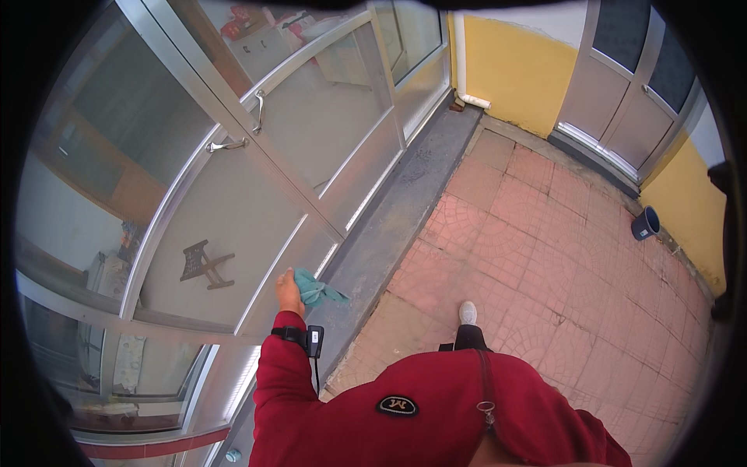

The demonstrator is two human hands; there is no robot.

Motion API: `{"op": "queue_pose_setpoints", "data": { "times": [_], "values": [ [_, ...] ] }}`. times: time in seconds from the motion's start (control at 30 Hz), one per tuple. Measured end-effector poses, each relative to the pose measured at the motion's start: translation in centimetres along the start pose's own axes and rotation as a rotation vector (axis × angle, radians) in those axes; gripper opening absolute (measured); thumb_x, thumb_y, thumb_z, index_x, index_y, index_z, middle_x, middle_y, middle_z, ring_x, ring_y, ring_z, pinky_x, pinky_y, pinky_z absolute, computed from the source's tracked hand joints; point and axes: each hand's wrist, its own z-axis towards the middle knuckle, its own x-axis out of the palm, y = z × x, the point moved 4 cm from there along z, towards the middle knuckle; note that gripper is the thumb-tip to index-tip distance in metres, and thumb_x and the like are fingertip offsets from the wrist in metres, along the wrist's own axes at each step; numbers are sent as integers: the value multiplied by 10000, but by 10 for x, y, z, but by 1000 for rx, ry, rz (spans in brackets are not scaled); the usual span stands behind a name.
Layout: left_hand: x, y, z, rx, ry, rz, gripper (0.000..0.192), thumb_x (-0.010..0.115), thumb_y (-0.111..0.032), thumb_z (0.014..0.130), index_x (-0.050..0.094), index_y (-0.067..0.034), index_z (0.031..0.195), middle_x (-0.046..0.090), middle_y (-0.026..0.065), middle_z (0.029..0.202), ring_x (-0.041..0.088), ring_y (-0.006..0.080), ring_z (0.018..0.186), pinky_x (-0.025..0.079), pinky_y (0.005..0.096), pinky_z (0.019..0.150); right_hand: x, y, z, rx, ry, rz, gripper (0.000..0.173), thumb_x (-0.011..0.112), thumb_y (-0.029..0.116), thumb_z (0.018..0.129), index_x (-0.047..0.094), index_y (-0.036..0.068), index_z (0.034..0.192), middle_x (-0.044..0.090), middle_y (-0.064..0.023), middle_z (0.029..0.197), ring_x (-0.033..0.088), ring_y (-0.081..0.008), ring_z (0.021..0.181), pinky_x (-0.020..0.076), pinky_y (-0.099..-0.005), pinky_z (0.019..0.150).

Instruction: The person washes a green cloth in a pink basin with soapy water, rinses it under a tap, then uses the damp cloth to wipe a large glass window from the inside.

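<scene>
My left hand (286, 290) is closed around a crumpled teal cloth (316, 289), part of which hangs out to the right. It is beside the lower panel (284, 265) of a metal-framed glass double door; whether it touches the panel I cannot tell. Two curved metal handles, a left one (227, 146) and a right one (258, 112), sit where the door leaves meet. A folding stool (205, 265) shows through the left leaf's glass. My right hand is out of view.
A grey concrete step (373, 233) runs along the doors, above red paving tiles (525, 233). At the yellow wall (513, 73) are a dark blue bucket (645, 225), a white drainpipe (461, 55) and another metal door (627, 99). A small pale blue object (233, 455) lies at the lower left.
</scene>
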Motion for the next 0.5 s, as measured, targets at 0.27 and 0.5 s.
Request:
{"op": "queue_pose_setpoints", "data": {
  "times": [0.27,0.5],
  "values": [
    [110,-147,46,284,-82,60,387,554,-160,942,519,-6,1295,590,116,1160,576,197,1054,469,323,916,-85,133,137,-165,-110,-775,341,596,316,862,675,-12,813,720,-111,855,683,-223,849,519,-355,782],
    [180,-229,99,418,-91,238,479,586,-94,908,476,-49,1371,612,121,1084,613,171,838,520,323,745,-124,392,177,-251,-140,-166,347,554,121,875,570,8,1203,691,-120,923,659,-179,705,469,-278,562]
  ]
}}
